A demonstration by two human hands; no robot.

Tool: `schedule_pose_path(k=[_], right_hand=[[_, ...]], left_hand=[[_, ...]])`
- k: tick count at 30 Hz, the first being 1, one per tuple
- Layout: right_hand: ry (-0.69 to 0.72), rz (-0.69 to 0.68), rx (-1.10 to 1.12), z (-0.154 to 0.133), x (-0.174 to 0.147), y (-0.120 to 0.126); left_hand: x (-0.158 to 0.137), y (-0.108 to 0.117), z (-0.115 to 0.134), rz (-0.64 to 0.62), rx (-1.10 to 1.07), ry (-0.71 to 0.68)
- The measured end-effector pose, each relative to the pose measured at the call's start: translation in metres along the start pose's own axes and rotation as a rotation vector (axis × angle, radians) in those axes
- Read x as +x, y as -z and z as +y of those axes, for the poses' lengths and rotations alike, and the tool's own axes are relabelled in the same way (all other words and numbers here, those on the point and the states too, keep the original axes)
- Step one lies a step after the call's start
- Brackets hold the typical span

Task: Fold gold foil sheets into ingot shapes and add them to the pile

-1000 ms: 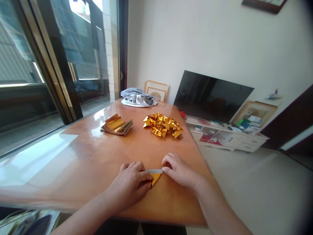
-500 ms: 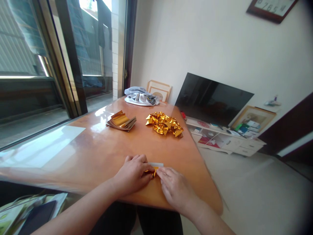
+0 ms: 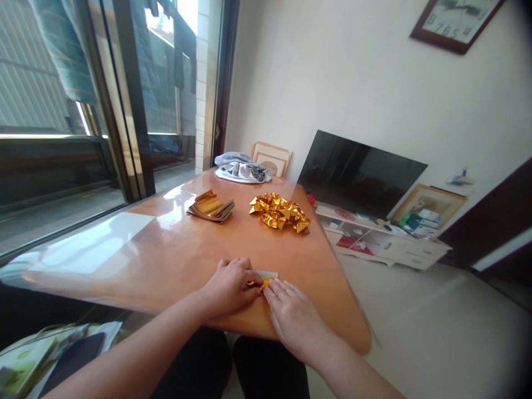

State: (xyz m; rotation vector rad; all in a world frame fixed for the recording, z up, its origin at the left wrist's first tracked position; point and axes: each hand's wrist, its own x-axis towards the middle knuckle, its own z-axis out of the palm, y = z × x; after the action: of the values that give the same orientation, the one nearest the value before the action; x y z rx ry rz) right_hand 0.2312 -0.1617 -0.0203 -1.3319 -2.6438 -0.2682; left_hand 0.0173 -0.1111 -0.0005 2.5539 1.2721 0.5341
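Visibly creased, shiny, pale-edged gold foil lies between the left hand, pinching it, and the right hand, fingers straightened against it.

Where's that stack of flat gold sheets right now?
In the head view, the stack of gold sheets lies on the table, left of the pile of crumpled-looking gold pieces and farther away than the left hand.
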Motion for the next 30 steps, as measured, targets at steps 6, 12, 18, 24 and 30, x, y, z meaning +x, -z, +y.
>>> schedule_pose_path(k=[6,12,18,24,30], right_hand=[[-0.015,-0.045,-0.011,-0.004,-0.004,0.000],[-0.027,-0.147,-0.146,-0.020,0.010,0.006],[-0.019,-0.280,-0.265,-0.035,0.023,0.013],[0.006,-0.248,-0.221,-0.032,0.017,0.008],[0.050,-0.203,-0.162,-0.031,0.012,0.016]], left_hand=[[0.000,-0.003,-0.002,0.007,0.005,-0.002],[-0.001,-0.008,-0.005,0.034,0.010,0.003],[-0.001,-0.011,-0.008,0.050,0.002,0.010],[-0.002,-0.011,-0.009,0.044,-0.001,0.006],[-0.002,-0.010,-0.008,0.045,-0.008,0.017]])
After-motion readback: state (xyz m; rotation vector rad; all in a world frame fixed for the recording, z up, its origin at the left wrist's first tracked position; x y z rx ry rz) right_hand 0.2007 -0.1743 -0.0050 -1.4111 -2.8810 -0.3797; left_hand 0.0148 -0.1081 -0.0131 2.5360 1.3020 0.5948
